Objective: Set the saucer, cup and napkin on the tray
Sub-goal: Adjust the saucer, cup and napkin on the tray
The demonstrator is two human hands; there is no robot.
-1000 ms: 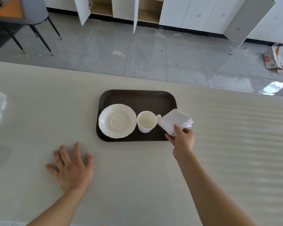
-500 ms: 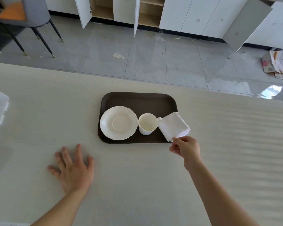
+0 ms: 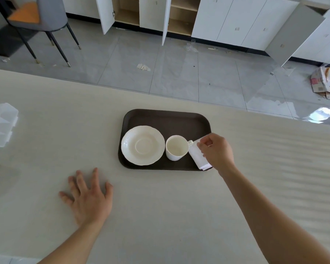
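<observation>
A dark brown tray lies on the pale table. On its left part sits a white scalloped saucer. A white cup stands upright beside the saucer, its handle pointing right. A folded white napkin lies at the tray's right end, touching the cup's handle. My right hand covers most of the napkin and pinches its far edge with fingers and thumb. My left hand rests flat on the table, fingers spread, in front of the tray's left corner.
A clear plastic container sits at the table's left edge. Beyond the table's far edge is a grey tiled floor with a chair, open white cabinets and a heap of cardboard at the right.
My right hand moved from the napkin's near corner over the napkin to its far edge. The napkin now lies further onto the tray. My left hand stayed still.
</observation>
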